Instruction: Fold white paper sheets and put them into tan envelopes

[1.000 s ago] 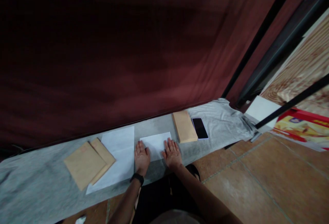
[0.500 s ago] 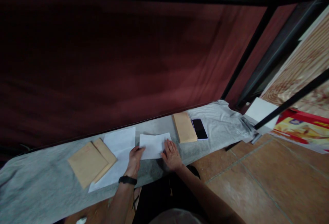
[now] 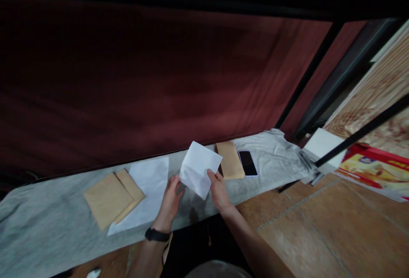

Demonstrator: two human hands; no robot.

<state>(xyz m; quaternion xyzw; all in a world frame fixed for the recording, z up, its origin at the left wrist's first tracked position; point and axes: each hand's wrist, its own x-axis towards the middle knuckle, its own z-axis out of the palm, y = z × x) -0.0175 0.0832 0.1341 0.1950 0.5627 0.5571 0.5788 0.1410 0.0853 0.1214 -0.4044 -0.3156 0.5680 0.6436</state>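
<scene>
A folded white sheet of paper point(image 3: 200, 165) is held up at a tilt above the grey cloth. My right hand point(image 3: 219, 190) pinches its lower right edge, thumb on top. Beside the paper's left corner is my left hand point(image 3: 172, 195), thumb and fingers apart; whether its fingertips touch the paper I cannot tell. To the left, a larger white sheet point(image 3: 151, 184) lies flat, partly under two brown paper envelopes point(image 3: 110, 199). Another brown envelope point(image 3: 230, 161) lies to the right of my right hand, next to a dark-screened phone point(image 3: 248, 163).
The grey cloth point(image 3: 47, 222) covers a long narrow bench against a dark red panel point(image 3: 159, 78). Black metal bars point(image 3: 308, 73) slant down on the right. A white box point(image 3: 324, 144) and a red and yellow carton point(image 3: 377, 167) stand beyond the bench's right end, above the tiled floor point(image 3: 306, 227).
The folded paper has been lifted off the cloth and turned to a slant. My right hand now grips its edge instead of lying flat on it; my left hand has loosened its pinch.
</scene>
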